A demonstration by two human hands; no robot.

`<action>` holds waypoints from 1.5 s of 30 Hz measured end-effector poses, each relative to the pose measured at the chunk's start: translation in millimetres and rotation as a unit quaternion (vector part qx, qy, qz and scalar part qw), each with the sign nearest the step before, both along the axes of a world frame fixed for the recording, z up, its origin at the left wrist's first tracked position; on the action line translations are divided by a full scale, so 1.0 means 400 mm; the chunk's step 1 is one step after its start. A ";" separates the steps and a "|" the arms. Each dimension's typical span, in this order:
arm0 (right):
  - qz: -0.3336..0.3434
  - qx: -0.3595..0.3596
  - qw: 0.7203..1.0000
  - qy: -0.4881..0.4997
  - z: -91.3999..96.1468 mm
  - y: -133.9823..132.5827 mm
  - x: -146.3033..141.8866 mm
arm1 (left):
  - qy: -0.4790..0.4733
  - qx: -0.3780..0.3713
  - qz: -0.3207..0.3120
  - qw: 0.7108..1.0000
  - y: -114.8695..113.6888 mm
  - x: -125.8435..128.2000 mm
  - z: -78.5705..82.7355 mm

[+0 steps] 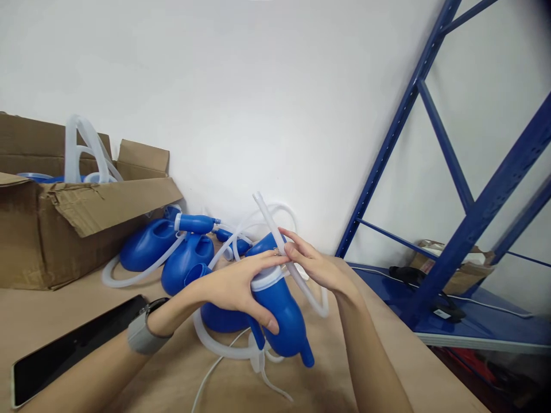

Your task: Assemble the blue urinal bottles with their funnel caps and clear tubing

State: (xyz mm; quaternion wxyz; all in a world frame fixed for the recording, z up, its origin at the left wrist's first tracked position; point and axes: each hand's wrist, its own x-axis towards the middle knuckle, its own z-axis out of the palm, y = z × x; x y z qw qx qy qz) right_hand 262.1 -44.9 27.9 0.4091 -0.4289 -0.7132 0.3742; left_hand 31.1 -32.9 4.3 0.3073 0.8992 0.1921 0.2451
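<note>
Bottle (282, 312) clasped in left hand (235, 287); right hand (316, 265) pinches tube (275, 229) above.

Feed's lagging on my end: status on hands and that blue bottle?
Left hand gripping blue bottle, tilted. Right hand pinching clear tube by the bottle's white collar. Other blue bottles and hoses piled close behind.

A plain white wall (258, 86) fills the view from 9 through 12 o'clock, evenly lit. A tan table (73, 307) spreads from 6 to 8 o'clock. At 9 o'clock an open cardboard box (26, 235) sits on it by the wall. At 3 o'clock stands a blue steel rack (477, 212) with slanted braces. Its low shelf (477, 324) at 4 o'clock carries a black cable (413, 275) and a crumpled carton (462, 278).
</note>
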 end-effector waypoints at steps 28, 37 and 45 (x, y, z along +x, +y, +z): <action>0.173 -0.089 0.959 0.205 -0.055 0.068 -0.015 | -0.065 -0.109 -0.067 0.990 0.035 -0.029 -0.001; 0.089 -0.042 0.966 0.237 -0.028 0.048 -0.014 | -0.063 -0.104 -0.066 0.990 0.038 -0.028 -0.006; 0.030 0.005 0.936 0.350 -0.010 0.049 -0.031 | -0.006 -0.088 -0.074 0.993 0.017 -0.007 -0.010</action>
